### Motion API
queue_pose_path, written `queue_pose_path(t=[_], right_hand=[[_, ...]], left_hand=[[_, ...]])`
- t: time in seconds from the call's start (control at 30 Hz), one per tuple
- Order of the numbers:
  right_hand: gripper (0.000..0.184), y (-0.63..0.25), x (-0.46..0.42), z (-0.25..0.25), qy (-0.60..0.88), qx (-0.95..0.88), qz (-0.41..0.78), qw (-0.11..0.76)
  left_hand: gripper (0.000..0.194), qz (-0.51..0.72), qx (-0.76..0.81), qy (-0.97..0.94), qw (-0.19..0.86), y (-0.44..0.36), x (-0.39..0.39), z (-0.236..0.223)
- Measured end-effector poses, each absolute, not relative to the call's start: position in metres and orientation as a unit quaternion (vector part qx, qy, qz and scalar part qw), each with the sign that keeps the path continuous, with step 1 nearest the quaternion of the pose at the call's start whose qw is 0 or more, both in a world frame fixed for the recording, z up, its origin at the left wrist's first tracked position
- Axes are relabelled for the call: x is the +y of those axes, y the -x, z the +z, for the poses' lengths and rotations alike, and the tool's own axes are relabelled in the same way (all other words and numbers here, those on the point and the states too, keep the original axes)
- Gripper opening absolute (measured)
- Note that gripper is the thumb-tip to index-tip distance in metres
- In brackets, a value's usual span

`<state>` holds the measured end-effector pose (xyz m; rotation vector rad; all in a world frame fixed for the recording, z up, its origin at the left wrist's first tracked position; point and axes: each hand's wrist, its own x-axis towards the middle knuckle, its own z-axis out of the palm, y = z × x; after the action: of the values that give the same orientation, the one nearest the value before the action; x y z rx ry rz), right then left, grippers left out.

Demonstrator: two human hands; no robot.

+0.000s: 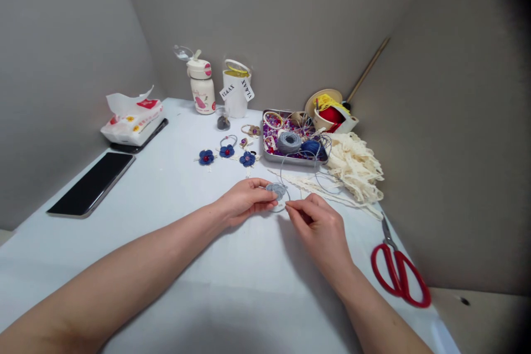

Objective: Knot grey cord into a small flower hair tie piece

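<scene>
My left hand (251, 199) pinches a small grey-blue round piece (275, 191), apparently of coiled cord, between thumb and fingers. At its right side my right hand (317, 221) is closed with thumb and forefinger pressed together on the thin grey cord (289, 194), which loops around the piece. Whether a needle or hook is also in those fingertips is too small to tell. From the piece the cord rises toward a metal tray (290, 161), where a grey cord spool (289, 142) sits beside a blue one (313, 147).
Blue flower ornaments (248, 159) lie behind my left hand. Cream lace (357, 168) and red-handled scissors (400, 274) are at the right. A phone (92, 185) and a tissue pack (133, 121) lie left. A bottle (202, 91) and a white container (235, 97) stand at the back.
</scene>
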<state>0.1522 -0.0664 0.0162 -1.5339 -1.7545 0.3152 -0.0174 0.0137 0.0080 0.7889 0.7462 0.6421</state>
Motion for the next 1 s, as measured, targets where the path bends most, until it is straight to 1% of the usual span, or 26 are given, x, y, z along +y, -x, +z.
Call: queue_pose_path(t=[0.3, 0.67, 1.0], right_hand=[[0.016, -0.1513, -0.0681, 0.0187, 0.604, -0.686, 0.127, 0.386], [0.014, -0.1520, -0.0673, 0.0172, 0.600, -0.686, 0.137, 0.388], [0.013, -0.1529, -0.0670, 0.0156, 0.599, -0.686, 0.141, 0.388]], left_hand=[[0.026, 0.296, 0.349, -0.374, 0.807, 0.0170, 0.0132, 0.0090], [0.031, 0.296, 0.357, -0.377, 0.802, 0.0165, 0.0131, 0.0081], [0.032, 0.292, 0.357, -0.378, 0.803, 0.0166, 0.0129, 0.0068]])
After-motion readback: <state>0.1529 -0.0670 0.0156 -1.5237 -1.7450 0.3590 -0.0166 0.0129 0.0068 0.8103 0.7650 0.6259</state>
